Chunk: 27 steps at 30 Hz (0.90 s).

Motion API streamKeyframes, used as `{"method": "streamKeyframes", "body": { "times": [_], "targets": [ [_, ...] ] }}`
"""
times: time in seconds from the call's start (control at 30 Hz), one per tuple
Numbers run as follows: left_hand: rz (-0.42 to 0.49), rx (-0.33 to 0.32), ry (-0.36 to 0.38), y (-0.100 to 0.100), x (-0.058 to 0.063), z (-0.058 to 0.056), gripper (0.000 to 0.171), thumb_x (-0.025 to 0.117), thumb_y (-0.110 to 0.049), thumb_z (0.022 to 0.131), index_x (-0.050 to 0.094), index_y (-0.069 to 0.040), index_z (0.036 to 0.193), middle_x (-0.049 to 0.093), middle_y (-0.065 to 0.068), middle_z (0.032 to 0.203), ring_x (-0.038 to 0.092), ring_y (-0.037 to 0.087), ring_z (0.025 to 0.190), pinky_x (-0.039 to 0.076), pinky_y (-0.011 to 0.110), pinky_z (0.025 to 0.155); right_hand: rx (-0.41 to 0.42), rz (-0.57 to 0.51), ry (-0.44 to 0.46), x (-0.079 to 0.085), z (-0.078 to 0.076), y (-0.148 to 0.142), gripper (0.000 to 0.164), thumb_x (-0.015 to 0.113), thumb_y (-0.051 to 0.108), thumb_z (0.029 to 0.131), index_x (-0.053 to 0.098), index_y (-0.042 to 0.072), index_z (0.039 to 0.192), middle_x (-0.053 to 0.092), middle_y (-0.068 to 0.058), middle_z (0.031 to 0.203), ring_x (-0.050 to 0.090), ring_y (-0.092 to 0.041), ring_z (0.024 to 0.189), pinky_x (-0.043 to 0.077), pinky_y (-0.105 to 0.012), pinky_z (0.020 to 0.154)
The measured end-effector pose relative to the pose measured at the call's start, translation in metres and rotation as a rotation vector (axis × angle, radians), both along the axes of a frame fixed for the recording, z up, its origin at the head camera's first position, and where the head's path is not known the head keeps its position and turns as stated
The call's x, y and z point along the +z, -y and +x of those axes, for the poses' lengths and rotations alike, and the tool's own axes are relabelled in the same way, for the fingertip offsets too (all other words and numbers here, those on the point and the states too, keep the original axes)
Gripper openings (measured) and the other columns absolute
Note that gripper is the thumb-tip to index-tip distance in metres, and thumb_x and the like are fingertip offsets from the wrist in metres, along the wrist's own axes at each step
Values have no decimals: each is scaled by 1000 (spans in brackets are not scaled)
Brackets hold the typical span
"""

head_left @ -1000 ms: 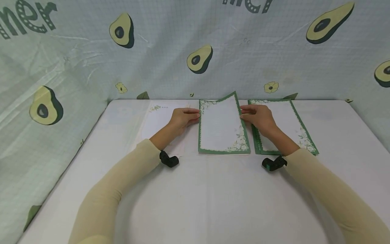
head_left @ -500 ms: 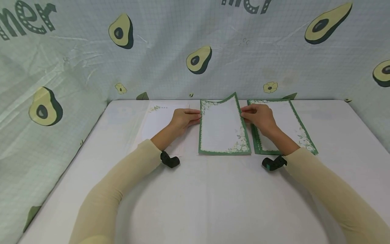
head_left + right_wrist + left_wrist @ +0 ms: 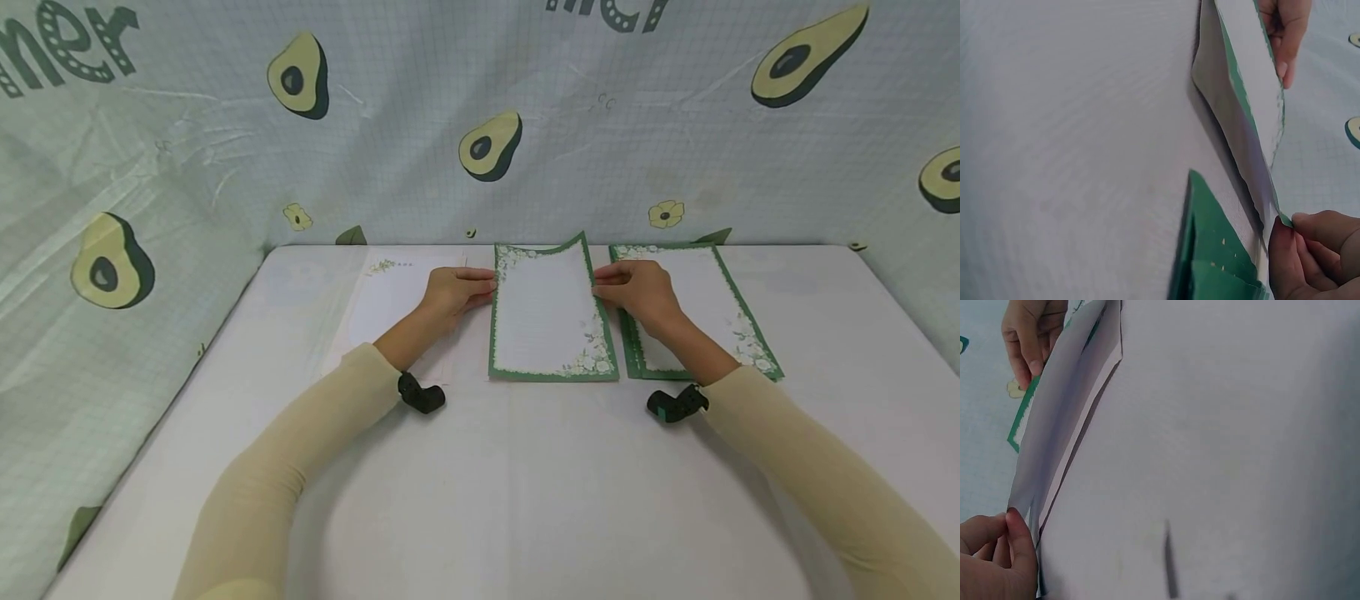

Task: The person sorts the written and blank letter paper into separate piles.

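A green-bordered sheet of stationery paper (image 3: 543,308) with printed white flowers is held up off the table, its upper edge bowed. My left hand (image 3: 452,292) pinches its left edge between thumb and fingers, and my right hand (image 3: 637,292) pinches the right edge. The left wrist view shows the left thumb and fingertip (image 3: 1016,519) meeting at the paper. Seen from the right wrist, the green corner (image 3: 1285,220) sits between thumb and finger. Beneath the raised sheet lies more pale paper (image 3: 1225,119).
To the right lies a stack of similar green-bordered sheets (image 3: 693,292), partly under my right forearm. Pale sheets with a small floral print (image 3: 386,292) lie to the left. A white-covered table (image 3: 510,483) meets an avocado-print cloth backdrop (image 3: 405,125) behind.
The held sheet's upper right corner has dropped a little and the sheet has shifted slightly to the right. Both hands keep their pinch on its edges.
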<state>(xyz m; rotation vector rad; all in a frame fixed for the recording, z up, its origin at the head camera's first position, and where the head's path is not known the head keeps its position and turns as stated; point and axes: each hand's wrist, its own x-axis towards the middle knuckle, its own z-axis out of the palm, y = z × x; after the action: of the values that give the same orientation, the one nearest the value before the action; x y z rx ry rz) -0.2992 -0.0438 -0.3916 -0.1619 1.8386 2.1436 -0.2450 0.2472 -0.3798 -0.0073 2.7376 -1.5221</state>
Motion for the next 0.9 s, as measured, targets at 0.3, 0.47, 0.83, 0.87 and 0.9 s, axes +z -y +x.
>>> {"method": "streamKeyframes", "body": {
  "times": [0.3, 0.47, 0.83, 0.87, 0.9],
  "targets": [
    [3, -8, -23, -1, 1, 2, 30, 71, 8, 91, 70, 7, 121, 70, 19, 121, 71, 13, 86, 59, 33, 92, -14, -15, -7, 1, 2, 0, 34, 72, 17, 97, 68, -1, 126, 69, -22, 122, 71, -6, 86, 59, -19, 76],
    [6, -14, -30, -2, 1, 3, 29, 70, 9, 92, 69, 9, 121, 70, 19, 119, 71, 14, 87, 60, 33, 92, -18, -13, -22, 2, 4, 0, 33, 71, 17, 98, 68, -1, 126, 70, -22, 121, 71, -6, 85, 60, -22, 78],
    [4, -8, -49, -5, 2, 4, 27, 70, 9, 92, 70, 10, 119, 70, 22, 122, 73, 18, 95, 60, 33, 91, -60, -34, -44, 2, 4, 0, 30, 72, 17, 97, 71, 0, 122, 73, -16, 115, 71, -4, 82, 60, -22, 77],
    [2, -8, -55, -5, 2, 5, 27, 70, 9, 92, 70, 10, 119, 70, 22, 122, 73, 18, 95, 60, 33, 91, -62, -40, -45, 2, 4, 0, 29, 72, 17, 97, 71, 0, 121, 73, -16, 115, 71, -4, 82, 60, -22, 77],
    [0, -8, -62, -6, 3, 5, 27, 70, 9, 92, 70, 10, 119, 70, 22, 122, 73, 18, 94, 60, 32, 92, -64, -41, -47, 2, 4, 0, 29, 72, 17, 97, 71, 0, 121, 73, -16, 115, 71, -4, 82, 60, -22, 77]
  ]
}}
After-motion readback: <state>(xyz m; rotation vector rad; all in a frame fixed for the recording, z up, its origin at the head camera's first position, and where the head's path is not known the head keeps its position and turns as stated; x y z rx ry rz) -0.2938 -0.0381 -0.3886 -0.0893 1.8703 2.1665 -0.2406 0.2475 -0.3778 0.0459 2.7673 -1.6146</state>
